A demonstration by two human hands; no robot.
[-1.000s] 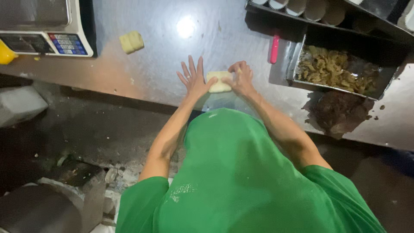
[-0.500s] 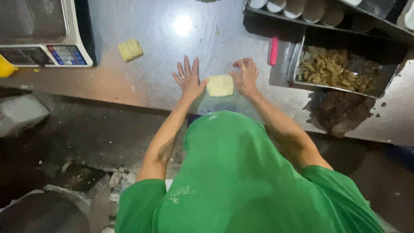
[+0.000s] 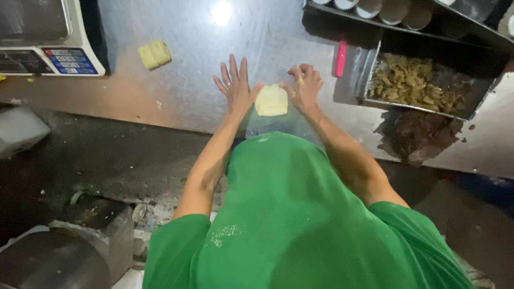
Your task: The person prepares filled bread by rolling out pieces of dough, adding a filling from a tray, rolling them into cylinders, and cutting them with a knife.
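Flat pale yellow dough square (image 3: 271, 100) on steel counter (image 3: 187, 64); left hand (image 3: 234, 85) splayed wide at nine o'clock, touching; right hand (image 3: 305, 85) curled at three o'clock, holding nothing.

Dough piece (image 3: 271, 100) on counter (image 3: 187, 64), between 2 hands.

Both arms stretched forward from green short sleeves, forearms bare, converging toward the far centre. Left hand (image 3: 235, 85): flat, palm down, fingers (image 3: 231, 67) spread and extended, thumb angled to the right. Right hand (image 3: 306, 85): fingers (image 3: 304, 72) curled inward, knuckles up, wrist straight. Hands sit near each other with a narrow gap between them.
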